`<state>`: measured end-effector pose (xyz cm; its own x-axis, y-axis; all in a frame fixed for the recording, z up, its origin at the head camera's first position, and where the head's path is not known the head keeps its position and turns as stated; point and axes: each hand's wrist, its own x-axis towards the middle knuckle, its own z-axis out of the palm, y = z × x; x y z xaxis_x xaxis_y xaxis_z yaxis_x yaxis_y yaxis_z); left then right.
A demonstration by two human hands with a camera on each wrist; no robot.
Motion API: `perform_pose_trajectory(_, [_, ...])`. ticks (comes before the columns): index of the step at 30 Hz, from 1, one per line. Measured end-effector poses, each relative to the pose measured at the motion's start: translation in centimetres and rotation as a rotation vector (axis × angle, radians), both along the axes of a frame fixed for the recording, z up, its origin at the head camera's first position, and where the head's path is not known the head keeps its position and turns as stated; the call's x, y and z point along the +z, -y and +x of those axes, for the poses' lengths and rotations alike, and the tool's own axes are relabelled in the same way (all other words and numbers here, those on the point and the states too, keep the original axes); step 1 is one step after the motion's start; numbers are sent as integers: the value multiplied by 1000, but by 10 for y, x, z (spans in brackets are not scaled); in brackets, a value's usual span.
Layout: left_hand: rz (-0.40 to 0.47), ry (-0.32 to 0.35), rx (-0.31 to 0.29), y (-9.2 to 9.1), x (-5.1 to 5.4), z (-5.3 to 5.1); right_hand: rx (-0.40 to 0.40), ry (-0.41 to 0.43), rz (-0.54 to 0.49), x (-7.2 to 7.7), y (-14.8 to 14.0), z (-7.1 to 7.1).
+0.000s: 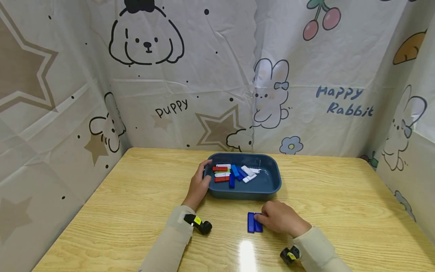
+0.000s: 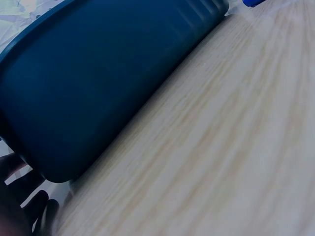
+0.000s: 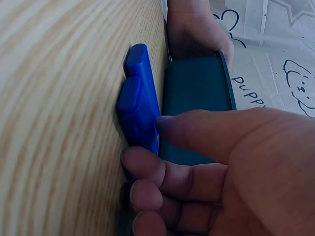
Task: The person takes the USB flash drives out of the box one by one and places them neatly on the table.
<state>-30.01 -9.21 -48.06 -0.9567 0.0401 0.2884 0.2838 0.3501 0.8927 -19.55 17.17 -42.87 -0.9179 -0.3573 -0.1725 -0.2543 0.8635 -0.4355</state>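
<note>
Lying left of the right hand (image 1: pixel 281 218) — two blue blocks (image 1: pixel 250 223), one in its pinch — left hand (image 1: pixel 198 185) gripping the bin (image 1: pixel 242 195).

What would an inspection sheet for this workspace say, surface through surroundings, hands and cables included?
Surface: wood-grain table, glare near the front.
Job's things: two blue blocks side by side; dark blue-grey bin holding mixed-colour blocks.
Clutter: nothing seen.
Hands: left hand touches the bin's left end; right hand touches the right blue block.
Cables: nothing seen.
Surroundings: cartoon-printed backdrop behind and at both sides; wrist cameras on both arms.
</note>
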Motion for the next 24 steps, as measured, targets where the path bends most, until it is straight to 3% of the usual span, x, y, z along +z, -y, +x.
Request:
perform_pose_trajectory(13, [7, -8, -6, 1, 0, 0, -13, 9, -21, 5, -1, -1])
perform_pose_trajectory(19, [9, 5, 3, 1, 1, 1, -31, -111, -94, 21, -1, 1])
perform_pose_trajectory(24, [30, 16, -6, 0, 2, 2, -43, -340, -159, 28, 4, -3])
